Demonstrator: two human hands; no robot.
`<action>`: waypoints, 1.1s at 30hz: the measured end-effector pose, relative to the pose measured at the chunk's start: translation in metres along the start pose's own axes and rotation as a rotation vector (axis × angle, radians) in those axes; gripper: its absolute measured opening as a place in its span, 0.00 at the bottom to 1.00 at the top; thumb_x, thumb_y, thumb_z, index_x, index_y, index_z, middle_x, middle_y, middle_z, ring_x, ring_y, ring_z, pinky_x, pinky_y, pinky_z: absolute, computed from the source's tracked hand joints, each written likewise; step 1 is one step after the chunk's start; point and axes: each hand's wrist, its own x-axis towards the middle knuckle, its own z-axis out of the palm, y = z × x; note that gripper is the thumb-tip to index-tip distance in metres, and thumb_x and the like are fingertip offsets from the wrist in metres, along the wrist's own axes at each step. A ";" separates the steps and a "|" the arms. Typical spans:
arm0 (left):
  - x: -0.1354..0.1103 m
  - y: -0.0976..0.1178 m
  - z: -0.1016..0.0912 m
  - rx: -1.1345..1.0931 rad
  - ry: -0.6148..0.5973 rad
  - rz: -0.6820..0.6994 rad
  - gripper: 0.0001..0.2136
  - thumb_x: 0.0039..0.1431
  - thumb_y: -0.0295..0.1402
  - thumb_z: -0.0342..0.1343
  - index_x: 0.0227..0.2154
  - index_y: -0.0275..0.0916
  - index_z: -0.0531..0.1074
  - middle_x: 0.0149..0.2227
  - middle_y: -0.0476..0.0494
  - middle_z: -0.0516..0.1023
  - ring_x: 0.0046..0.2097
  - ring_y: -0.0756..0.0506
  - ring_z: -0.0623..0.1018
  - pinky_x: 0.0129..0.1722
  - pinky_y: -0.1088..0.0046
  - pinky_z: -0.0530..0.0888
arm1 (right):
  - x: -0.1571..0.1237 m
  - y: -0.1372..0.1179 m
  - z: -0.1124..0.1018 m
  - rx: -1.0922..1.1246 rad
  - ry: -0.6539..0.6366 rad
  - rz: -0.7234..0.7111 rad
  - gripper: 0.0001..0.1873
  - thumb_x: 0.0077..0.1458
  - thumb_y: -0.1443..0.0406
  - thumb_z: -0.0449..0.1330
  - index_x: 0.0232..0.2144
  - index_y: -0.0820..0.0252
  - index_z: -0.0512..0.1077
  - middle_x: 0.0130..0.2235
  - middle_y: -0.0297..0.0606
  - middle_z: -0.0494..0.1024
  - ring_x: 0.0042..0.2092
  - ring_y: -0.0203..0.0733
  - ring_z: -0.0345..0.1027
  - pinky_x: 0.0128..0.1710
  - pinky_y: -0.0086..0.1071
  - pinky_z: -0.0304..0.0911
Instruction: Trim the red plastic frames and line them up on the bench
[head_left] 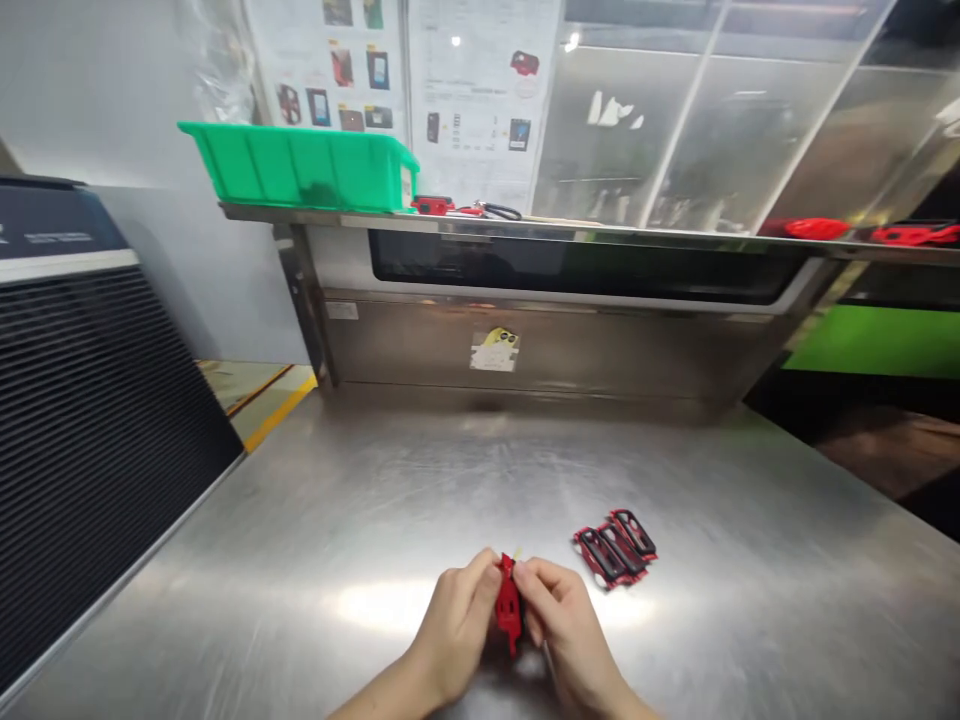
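Head view: green bin [307, 170] sits at the left end of the shelf [637, 236]; its walls hide whatever is inside, a dark patch shows on the front wall. Crumpled clear plastic [221, 75] above and behind it. Right of the bin on the shelf, a small red block [433, 205] and a black loop [501, 211]; more red pieces [817, 229] at the far right.

Left hand [461, 620] and right hand [568, 615] close together at the near side of the steel table [315, 530]. Left: fingers curled, thumb and fingertips clamped on the red part [508, 608]. Right: thumb and fingers pinched on the same part from the other side, lower fingers curled beneath.

Red part lies between the two hands, held on end, long axis running toward the person; dark strip along its right edge. Whether its lower tip touches the table, cannot tell.

Three black-and-red frames [616, 550] lie side by side on the table, slanted, beyond and to the right of the right hand, apart from it
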 end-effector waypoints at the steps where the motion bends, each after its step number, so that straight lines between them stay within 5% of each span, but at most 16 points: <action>1: 0.000 0.000 0.001 -0.039 0.006 -0.031 0.20 0.62 0.48 0.34 0.23 0.41 0.60 0.20 0.50 0.68 0.22 0.50 0.65 0.24 0.75 0.62 | 0.000 -0.001 0.000 -0.024 0.009 -0.016 0.29 0.48 0.44 0.61 0.14 0.62 0.60 0.12 0.28 0.57 0.17 0.30 0.47 0.19 0.25 0.44; 8: 0.004 0.005 0.006 -0.182 -0.004 -0.198 0.25 0.58 0.53 0.39 0.20 0.38 0.64 0.18 0.48 0.68 0.20 0.50 0.65 0.21 0.75 0.61 | 0.000 -0.006 0.001 -0.035 0.000 -0.012 0.30 0.48 0.43 0.59 0.14 0.62 0.61 0.12 0.28 0.58 0.16 0.30 0.50 0.18 0.25 0.45; 26: 0.005 0.004 0.008 -0.258 -0.023 -0.249 0.26 0.55 0.57 0.40 0.21 0.38 0.64 0.17 0.48 0.70 0.18 0.51 0.66 0.17 0.76 0.60 | 0.001 -0.006 0.002 0.048 -0.107 0.041 0.30 0.48 0.43 0.58 0.13 0.60 0.58 0.12 0.28 0.60 0.15 0.32 0.56 0.19 0.25 0.54; 30: 0.008 0.001 0.008 -0.261 0.017 -0.342 0.24 0.53 0.58 0.41 0.21 0.40 0.61 0.14 0.52 0.66 0.13 0.52 0.62 0.12 0.76 0.53 | 0.001 -0.011 0.004 -0.085 -0.130 0.040 0.29 0.48 0.43 0.57 0.16 0.61 0.62 0.12 0.28 0.60 0.15 0.31 0.53 0.18 0.24 0.51; 33: 0.010 0.001 0.006 -0.250 0.109 -0.275 0.23 0.52 0.56 0.45 0.17 0.41 0.56 0.14 0.55 0.60 0.17 0.52 0.61 0.17 0.77 0.57 | -0.001 -0.014 0.006 -0.209 -0.125 0.011 0.25 0.47 0.47 0.59 0.18 0.63 0.65 0.14 0.29 0.62 0.17 0.31 0.53 0.18 0.24 0.49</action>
